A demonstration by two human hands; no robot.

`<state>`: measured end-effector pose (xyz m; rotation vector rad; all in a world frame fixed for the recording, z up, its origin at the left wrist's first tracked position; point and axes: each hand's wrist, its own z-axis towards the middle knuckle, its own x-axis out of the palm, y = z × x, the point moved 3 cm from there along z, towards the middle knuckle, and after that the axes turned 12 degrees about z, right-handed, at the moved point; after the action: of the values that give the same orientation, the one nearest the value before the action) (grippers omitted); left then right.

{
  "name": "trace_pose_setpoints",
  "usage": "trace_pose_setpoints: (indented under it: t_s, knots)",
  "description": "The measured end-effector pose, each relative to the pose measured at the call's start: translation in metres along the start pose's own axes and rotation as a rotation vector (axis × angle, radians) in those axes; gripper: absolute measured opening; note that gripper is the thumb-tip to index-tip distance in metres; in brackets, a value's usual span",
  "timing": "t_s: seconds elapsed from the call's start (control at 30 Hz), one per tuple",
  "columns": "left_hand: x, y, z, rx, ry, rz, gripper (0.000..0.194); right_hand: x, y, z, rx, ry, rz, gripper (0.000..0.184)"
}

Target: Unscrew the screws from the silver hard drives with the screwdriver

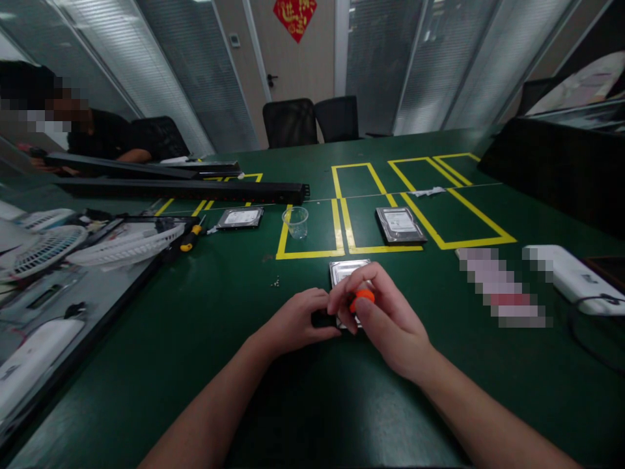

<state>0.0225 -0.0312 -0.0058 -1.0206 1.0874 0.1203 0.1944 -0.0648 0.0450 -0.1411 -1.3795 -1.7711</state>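
A silver hard drive (347, 266) lies on the table in front of me, partly covered by both hands. My left hand (305, 319) is closed on its left edge, thumb at the near side. Above the drive, my right hand (385, 319) grips a screwdriver by its orange handle end (364, 299); the shaft and tip are hidden by the fingers. Left of the drive lie several tiny screws (276, 282). Beyond them stands a clear plastic cup (297, 225). Two more hard drives rest farther off, one at the right (400, 225) and one at the left (241, 217).
Yellow tape outlines (312, 254) mark the green table. Long black bars (195, 190) lie at the back left, near a seated person (105, 133). A yellow-and-black screwdriver (191, 238) sits beside a tray with white fan parts (127, 247). A white device (576, 279) lies at right.
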Motion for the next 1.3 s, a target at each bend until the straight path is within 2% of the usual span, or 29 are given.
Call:
trace_pose_setpoints:
  t_s: [0.1, 0.13, 0.2, 0.3, 0.37, 0.5, 0.67, 0.87, 1.0, 1.17, 1.3]
  knots:
    - [0.0010, 0.0017, -0.0004, 0.002, 0.002, 0.018, 0.019, -0.0013, 0.0014, 0.0013, 0.002, 0.005, 0.015, 0.033]
    - [0.0014, 0.0023, -0.0006, 0.000, -0.001, 0.030, 0.019, -0.0019, 0.0017, 0.0018, 0.003, 0.010, 0.013, 0.036]
    - [0.0019, 0.0030, -0.0008, -0.007, -0.010, 0.057, 0.020, -0.0033, 0.0016, 0.0021, 0.005, 0.008, 0.000, 0.029]
    - [0.0023, 0.0025, -0.0003, -0.012, -0.017, 0.072, 0.019, -0.0042, 0.0004, 0.0010, -0.001, -0.007, 0.025, 0.009]
    - [0.0019, 0.0016, 0.0004, -0.007, -0.019, 0.059, 0.018, -0.0036, -0.0007, 0.0002, -0.005, -0.009, 0.056, 0.004]
    - [0.0013, 0.0013, 0.0007, 0.001, -0.004, 0.030, 0.021, -0.0021, -0.0015, 0.0012, 0.019, -0.013, 0.048, 0.010]
    - [0.0015, 0.0026, -0.0010, -0.007, 0.008, 0.027, 0.021, -0.0029, 0.0015, 0.0037, 0.018, -0.009, 0.034, 0.034]
    - [0.0007, 0.0007, 0.0001, -0.021, -0.002, 0.038, 0.018, -0.0030, -0.0002, 0.0018, 0.013, 0.002, 0.045, 0.007]
    - [0.0016, 0.0018, 0.0001, -0.007, -0.002, 0.007, 0.021, -0.0018, -0.0004, 0.0021, 0.017, -0.004, 0.050, 0.009]
    - [0.0033, 0.0053, -0.0012, -0.013, 0.004, 0.029, 0.021, -0.0034, 0.0023, 0.0033, 0.026, -0.007, 0.007, 0.034]
    - [0.0025, 0.0046, -0.0009, -0.018, -0.010, 0.053, 0.020, -0.0035, 0.0025, 0.0028, 0.023, -0.014, 0.001, 0.012]
